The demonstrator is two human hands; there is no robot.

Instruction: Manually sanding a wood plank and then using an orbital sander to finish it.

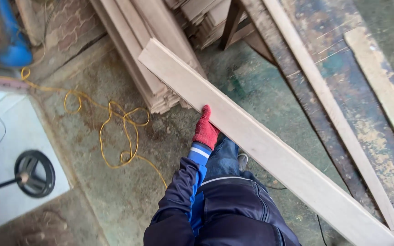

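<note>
A long pale wooden board (pixel 261 141) runs diagonally from upper left to the lower right corner. My left hand (pixel 204 129), in a red knit glove with a blue sleeve, grips the board's lower edge near its middle, holding it above the floor. My right hand is out of view. My dark trousers (pixel 238 205) show below the board.
A stack of boards (pixel 153 59) lies on the green concrete floor ahead. A yellow cable (pixel 124 132) coils to the left. A white machine table with a black handwheel (pixel 35 174) stands at left. A worn blue-stained bench (pixel 343 91) with planks is at right.
</note>
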